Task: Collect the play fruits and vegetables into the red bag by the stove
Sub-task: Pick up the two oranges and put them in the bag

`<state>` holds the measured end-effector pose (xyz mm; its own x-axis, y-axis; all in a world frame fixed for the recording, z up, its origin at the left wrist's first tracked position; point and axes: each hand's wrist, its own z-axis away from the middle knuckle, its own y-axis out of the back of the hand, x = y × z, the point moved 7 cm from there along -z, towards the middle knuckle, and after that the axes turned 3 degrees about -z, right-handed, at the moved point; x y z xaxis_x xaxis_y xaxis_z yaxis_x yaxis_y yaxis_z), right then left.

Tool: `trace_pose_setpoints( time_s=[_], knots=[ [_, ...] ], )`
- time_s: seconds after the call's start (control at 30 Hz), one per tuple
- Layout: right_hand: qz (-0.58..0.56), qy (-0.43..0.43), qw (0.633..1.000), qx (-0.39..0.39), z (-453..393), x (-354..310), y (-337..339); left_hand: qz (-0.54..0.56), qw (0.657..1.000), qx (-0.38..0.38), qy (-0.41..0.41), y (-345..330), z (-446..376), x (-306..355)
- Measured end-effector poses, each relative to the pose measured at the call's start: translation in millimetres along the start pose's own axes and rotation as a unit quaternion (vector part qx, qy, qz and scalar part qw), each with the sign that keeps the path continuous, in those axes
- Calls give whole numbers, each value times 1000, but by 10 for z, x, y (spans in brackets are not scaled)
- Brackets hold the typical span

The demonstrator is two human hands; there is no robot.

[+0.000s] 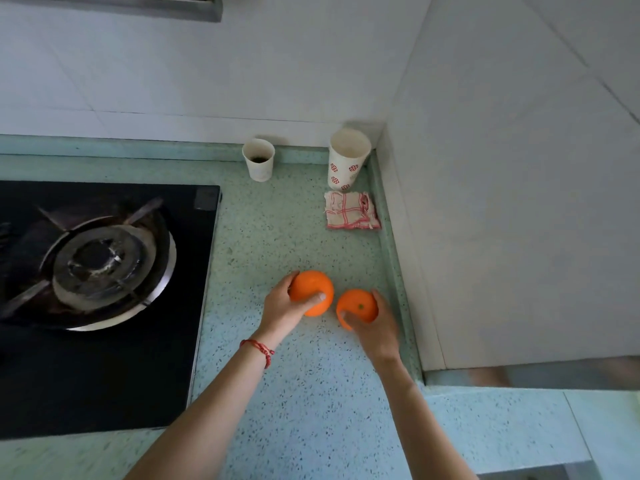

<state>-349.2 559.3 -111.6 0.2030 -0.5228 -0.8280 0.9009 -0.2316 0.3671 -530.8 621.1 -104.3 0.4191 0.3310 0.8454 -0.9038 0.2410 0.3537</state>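
The left hand (282,308) is wrapped round one play orange (311,292), thumb across its front, and the right hand (375,329) is cupped round a second orange (358,306) just beside it, both fruits low over the speckled green counter (277,237) near its right edge. Beyond them, toward the back right corner, lie a folded red-checked cloth (351,211), a patterned paper cup (348,159) and a plain cup (259,160). The black stove (104,306) fills the counter's left side.
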Motion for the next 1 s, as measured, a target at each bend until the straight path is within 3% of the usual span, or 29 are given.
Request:
trace_pose_setpoints(
  time_s=[0.5, 0.83, 1.0],
  knots=[
    [18, 35, 999, 1, 236, -162, -80, 91, 995, 49, 12, 406, 335, -290],
    [50, 106, 986, -118, 493, -416, -455, 141, 975, 161, 59, 785, 986, -633],
    [72, 140, 967, -201, 698, -460, -631, 129, 947, 270, 113, 885, 1475, -912]
  ],
)
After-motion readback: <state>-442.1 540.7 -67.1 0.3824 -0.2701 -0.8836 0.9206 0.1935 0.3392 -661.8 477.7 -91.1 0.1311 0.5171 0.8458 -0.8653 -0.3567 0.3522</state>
